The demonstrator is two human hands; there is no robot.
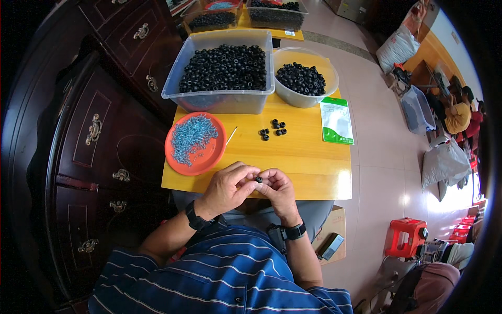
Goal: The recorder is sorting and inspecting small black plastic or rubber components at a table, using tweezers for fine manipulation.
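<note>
starting left: red plate (212,157) well stocked with metal bits (192,135); left hand (227,188) pinching a black bead (259,179) with right hand (280,192), near side; few loose beads (277,125) farther, done or waiting unclear; far right, round tub (299,100) filled, plenty seemingly remaining.

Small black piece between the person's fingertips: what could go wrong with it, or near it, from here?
The small black piece, pinched between the left hand and right hand, could slip and roll off, since it is near the table's near edge.

The red plate seems to reach the table's left edge, so a knock might spill its blue bits.

The loose black pieces look rounded and might scatter if bumped.
</note>
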